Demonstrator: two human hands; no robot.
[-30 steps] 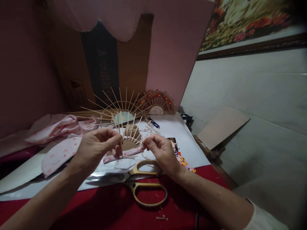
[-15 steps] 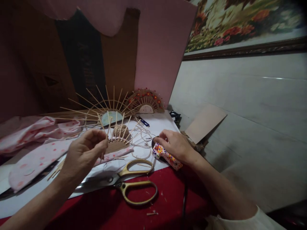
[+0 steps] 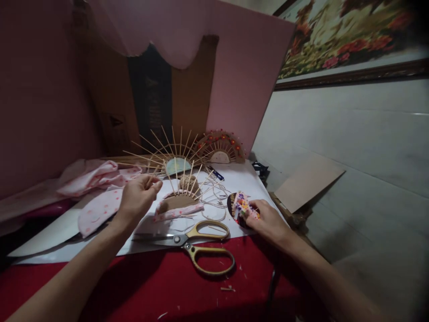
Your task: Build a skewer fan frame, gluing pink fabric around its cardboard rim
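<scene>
My left hand (image 3: 142, 192) hovers left of a half-round cardboard piece (image 3: 181, 203) edged in pink cloth, with thin wooden sticks fanning up from its curved rim. Its fingertips are pinched together; what they hold, if anything, is too small to make out. At the right, my right hand (image 3: 268, 219) has its fingers closed around a flower-patterned glue gun (image 3: 244, 203), which is over a dark round pad (image 3: 232, 206) with gold marks. Large scissors (image 3: 197, 241) with gold handles lie between my forearms, across the white sheet and red cloth.
Behind stand a stick fan with a pale green base (image 3: 178, 166) and a decorated brown fan (image 3: 219, 156). A twine ball (image 3: 188, 183), loose twine and a blue cutter (image 3: 217, 174) lie nearby. Spotted pink fabric (image 3: 100, 174) is at left; a cardboard sheet (image 3: 310, 183) leans at right.
My right hand has shifted from resting over the glue gun to gripping it, and the gun is turned. My left hand has drawn away from the sticks. The view has swung left.
</scene>
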